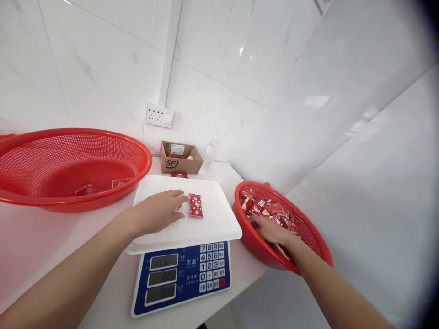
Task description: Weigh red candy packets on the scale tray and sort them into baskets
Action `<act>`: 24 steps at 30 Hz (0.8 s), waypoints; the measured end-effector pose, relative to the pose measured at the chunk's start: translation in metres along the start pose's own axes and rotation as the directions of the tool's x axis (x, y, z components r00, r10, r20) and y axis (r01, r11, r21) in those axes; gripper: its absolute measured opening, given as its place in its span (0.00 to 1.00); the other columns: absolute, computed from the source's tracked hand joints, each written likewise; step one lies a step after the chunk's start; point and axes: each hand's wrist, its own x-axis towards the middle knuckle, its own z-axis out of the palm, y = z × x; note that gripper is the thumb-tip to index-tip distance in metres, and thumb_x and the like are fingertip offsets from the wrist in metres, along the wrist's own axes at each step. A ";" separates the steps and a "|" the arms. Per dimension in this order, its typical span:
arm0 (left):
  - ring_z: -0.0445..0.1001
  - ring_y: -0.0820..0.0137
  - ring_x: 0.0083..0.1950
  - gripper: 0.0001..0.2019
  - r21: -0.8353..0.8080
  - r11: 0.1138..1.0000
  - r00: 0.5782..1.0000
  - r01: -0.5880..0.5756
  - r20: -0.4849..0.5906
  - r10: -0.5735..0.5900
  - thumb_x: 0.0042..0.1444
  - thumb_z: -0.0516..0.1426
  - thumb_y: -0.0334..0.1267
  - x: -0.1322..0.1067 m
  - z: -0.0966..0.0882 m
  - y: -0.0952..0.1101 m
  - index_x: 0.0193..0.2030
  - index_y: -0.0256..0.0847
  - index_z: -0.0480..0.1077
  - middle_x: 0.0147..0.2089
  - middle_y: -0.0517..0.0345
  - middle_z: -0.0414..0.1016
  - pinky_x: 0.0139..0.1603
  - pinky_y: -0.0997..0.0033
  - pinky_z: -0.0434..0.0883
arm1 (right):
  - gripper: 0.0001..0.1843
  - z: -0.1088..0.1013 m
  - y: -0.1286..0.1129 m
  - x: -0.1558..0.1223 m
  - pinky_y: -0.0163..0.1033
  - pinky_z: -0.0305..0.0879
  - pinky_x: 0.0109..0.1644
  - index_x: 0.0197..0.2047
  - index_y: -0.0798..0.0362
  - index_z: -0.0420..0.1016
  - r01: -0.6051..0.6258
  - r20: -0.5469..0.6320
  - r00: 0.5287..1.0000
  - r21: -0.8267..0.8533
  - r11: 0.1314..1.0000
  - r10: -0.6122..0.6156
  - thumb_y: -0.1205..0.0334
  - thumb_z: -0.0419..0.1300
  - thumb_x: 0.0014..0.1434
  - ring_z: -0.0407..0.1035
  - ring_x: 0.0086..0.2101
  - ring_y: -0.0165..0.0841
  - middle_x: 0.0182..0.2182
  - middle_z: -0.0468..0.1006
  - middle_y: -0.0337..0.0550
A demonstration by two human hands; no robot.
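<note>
My left hand (159, 210) is over the white weighing tray (212, 233), fingers apart. Just right of its fingertips lies a small red wrapped packet with pale dots (196, 206). A second packet (178, 208) shows only in part between my thumb and fingers, and it does not look gripped. On the right, my right hand (270, 230) reaches into a red plastic basket (318, 249) among many red and mixed wrapped packets (270, 208). Its fingers are curled down and partly hidden, so what they hold is unclear. Under the tray is a blue electronic scale (187, 274) with number keys and displays.
A large red mesh basket (78, 141) at left contains a few red packets (87, 189). Behind the tray are a small cardboard box (181, 165), a red packet (179, 175) and a clear plastic bottle (210, 155). A tiled wall with a socket (159, 114) bounds the white table.
</note>
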 end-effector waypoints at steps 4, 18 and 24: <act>0.62 0.58 0.62 0.21 0.005 1.000 1.000 -0.003 0.014 0.003 0.60 0.47 0.41 0.000 0.001 -0.002 0.60 0.45 0.61 0.63 0.52 0.61 0.56 0.59 0.64 | 0.07 -0.011 0.000 -0.003 0.36 0.64 0.26 0.32 0.51 0.68 -0.038 -0.128 0.991 0.070 0.997 0.047 0.69 0.53 0.49 0.68 0.22 0.33 0.23 0.75 0.37; 0.62 0.60 0.62 0.23 0.014 1.000 0.999 -0.014 0.042 0.013 0.59 0.49 0.44 0.001 0.005 -0.002 0.62 0.45 0.59 0.63 0.51 0.62 0.58 0.61 0.60 | 0.22 0.002 -0.104 -0.023 0.44 0.71 0.45 0.57 0.49 0.62 0.231 -0.137 0.972 0.441 0.867 -0.190 0.55 0.53 0.60 0.69 0.48 0.38 0.52 0.70 0.49; 0.43 0.55 0.70 0.29 0.002 0.996 0.996 -0.085 0.039 0.085 0.59 0.50 0.52 -0.002 0.009 0.010 0.66 0.51 0.51 0.70 0.52 0.47 0.64 0.51 0.49 | 0.19 -0.005 -0.079 -0.030 0.48 0.60 0.58 0.54 0.49 0.66 0.155 -0.282 0.950 0.063 0.986 -0.132 0.59 0.52 0.60 0.63 0.55 0.41 0.55 0.69 0.46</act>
